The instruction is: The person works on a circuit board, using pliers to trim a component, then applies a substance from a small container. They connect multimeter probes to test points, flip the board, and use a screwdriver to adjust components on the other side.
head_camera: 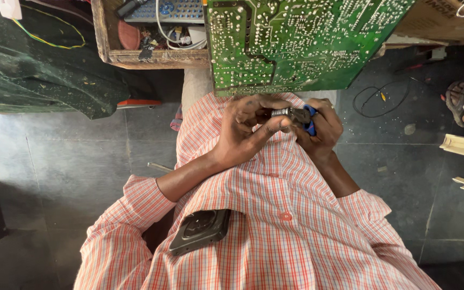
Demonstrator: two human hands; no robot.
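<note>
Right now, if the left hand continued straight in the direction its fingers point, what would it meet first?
The left hand points at the small metal tool in the right hand; it already seems to touch that.

Wooden crate (135,56), black cable (374,99), dark cloth (44,70)

A green board (296,43) is showing at twelve o'clock; the red-and-white checked shirt (275,215) is sitting at six o'clock.

You sit in an electronics repair workshop: a green circuit board (296,43) leans overhead, a wooden tray (135,53) holds cables and parts, loose wire (374,99) lies on the floor (71,156).
</note>
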